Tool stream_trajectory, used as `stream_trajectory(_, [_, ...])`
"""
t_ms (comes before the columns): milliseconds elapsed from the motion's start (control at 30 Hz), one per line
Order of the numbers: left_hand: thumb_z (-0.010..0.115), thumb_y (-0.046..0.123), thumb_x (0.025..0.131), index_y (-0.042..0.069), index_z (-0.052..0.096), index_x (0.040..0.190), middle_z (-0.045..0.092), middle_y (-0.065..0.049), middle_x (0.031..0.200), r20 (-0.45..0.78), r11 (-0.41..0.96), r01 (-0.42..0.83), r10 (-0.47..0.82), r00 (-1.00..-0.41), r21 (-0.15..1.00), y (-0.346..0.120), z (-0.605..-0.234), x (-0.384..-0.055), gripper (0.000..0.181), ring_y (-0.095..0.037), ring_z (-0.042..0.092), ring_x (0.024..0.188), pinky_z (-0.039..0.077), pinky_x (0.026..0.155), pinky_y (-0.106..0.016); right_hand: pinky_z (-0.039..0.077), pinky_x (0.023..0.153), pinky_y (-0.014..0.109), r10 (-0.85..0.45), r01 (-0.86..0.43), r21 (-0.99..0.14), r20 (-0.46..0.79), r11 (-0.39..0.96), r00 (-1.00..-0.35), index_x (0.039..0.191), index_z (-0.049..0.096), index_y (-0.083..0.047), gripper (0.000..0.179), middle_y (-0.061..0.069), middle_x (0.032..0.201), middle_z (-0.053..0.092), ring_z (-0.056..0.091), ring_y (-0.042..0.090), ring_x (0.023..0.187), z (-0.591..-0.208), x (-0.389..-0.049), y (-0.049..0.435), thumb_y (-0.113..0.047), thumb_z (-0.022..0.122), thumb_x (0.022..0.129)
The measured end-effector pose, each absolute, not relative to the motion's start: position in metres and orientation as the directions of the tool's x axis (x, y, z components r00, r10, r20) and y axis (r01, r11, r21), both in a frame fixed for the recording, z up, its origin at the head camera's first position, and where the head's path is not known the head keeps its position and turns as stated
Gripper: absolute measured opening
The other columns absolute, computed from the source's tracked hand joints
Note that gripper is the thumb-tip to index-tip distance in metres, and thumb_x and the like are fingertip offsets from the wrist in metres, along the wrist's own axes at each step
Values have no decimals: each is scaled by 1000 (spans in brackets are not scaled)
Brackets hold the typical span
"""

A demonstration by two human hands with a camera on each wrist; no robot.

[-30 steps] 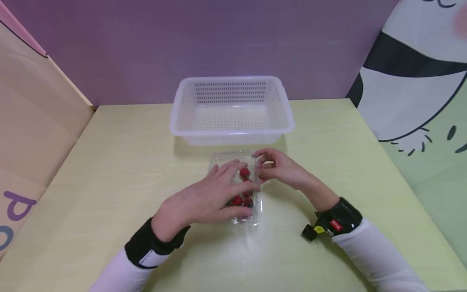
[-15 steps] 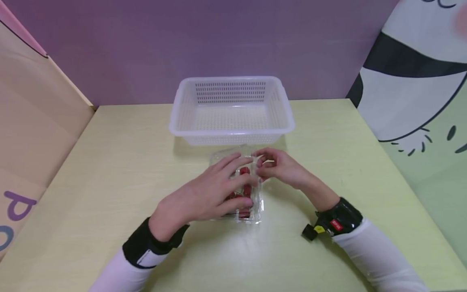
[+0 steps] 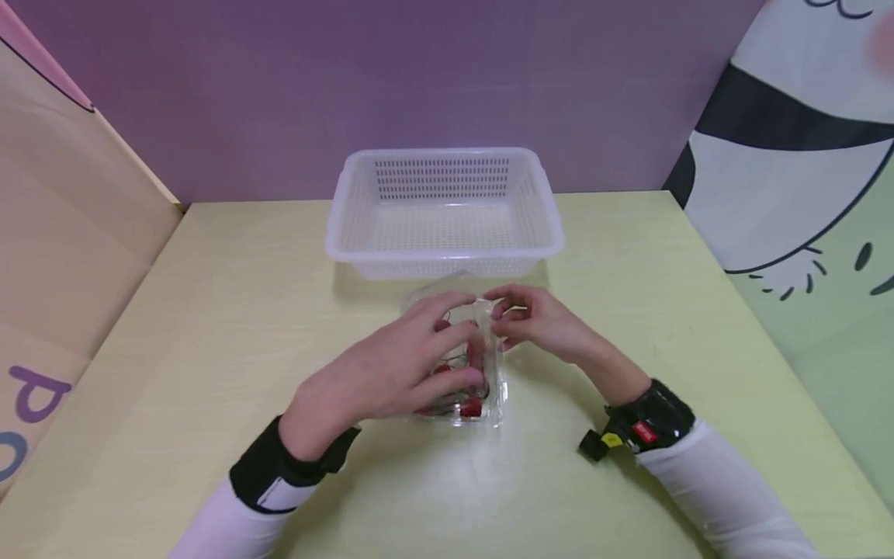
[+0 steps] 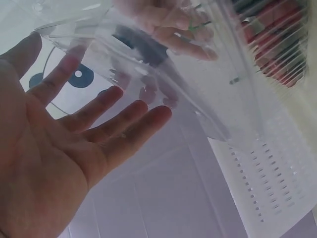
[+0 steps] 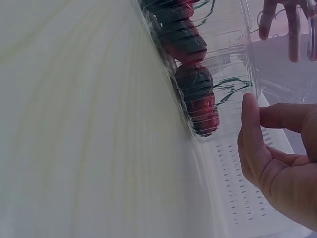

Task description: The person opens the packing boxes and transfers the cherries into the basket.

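Observation:
A clear plastic clamshell box lies in the middle of the table, with several small red fruits inside; green strands show among them in the right wrist view. Its clear lid stands tilted up at an angle. Over the box is my left hand, fingers spread and only slightly bent, against the lid; exact contact is hard to tell through the plastic. My right hand pinches the box's right rim near its far corner between thumb and finger, as the right wrist view shows.
A white perforated plastic basket stands just behind the box, with nothing in it. The pale wooden table meets a purple wall at the back. Printed panels flank both sides.
The lid has tilted up further, its far edge rising toward the basket. My left hand has shifted slightly up and left with its fingers bending a little; my right hand stays put.

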State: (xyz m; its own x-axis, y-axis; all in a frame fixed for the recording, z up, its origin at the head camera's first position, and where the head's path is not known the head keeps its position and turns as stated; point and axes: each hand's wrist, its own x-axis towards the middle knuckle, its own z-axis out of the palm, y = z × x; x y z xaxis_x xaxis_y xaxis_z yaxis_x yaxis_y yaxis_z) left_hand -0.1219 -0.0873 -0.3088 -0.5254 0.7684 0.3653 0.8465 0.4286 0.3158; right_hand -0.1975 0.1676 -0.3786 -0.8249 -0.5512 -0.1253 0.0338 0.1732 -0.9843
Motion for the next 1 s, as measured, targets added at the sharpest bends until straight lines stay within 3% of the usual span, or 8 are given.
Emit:
stream_trajectory(233, [64,39,96,18,59,110,34,-12,147,420,421,848,739,-526,322,-91,-304,-121,26,-24,32,138,30,107,-29,53,74,46,-553,45,-984,-133,170,-822,139,41,10,49,22,106,49,62,23,83,-376,-196,168,5,59,94])
stream_trajectory(367, [65,38,95,16,59,112,32,-8,148,426,424,841,728,-537,336,-93,-302,-120,29,-12,53,109,41,94,-22,53,75,46,-554,43,-985,-131,169,-822,139,41,10,48,22,106,48,62,23,84,-376,-196,167,4,59,95])
stream_trajectory(467, [64,39,95,16,57,114,32,-6,148,418,426,833,725,-547,352,-94,-300,-119,31,-1,53,81,43,84,-17,53,75,46,-551,38,-984,-128,172,-825,139,41,10,48,22,106,49,62,24,84,-376,-196,167,4,59,95])
stream_trajectory(533, [64,40,95,14,56,116,34,-5,148,416,429,831,724,-550,353,-95,-300,-119,34,1,53,75,42,82,-16,53,75,46,-550,38,-984,-129,174,-825,139,41,10,48,21,106,49,62,25,85,-377,-197,168,5,59,94])
stream_trajectory(767, [64,41,95,4,50,134,37,-5,144,427,433,838,723,-543,333,-98,-298,-120,55,0,50,83,38,92,-17,53,75,46,-552,44,-984,-136,175,-823,139,42,9,47,22,107,48,62,24,85,-376,-196,167,5,58,95])
stream_trajectory(1000, [57,47,97,1,51,134,42,-8,139,452,449,845,715,-534,290,-100,-295,-121,59,-18,45,119,30,106,-28,53,74,45,-552,35,-985,-126,172,-824,138,41,10,48,22,107,48,62,23,83,-375,-195,167,5,59,94])
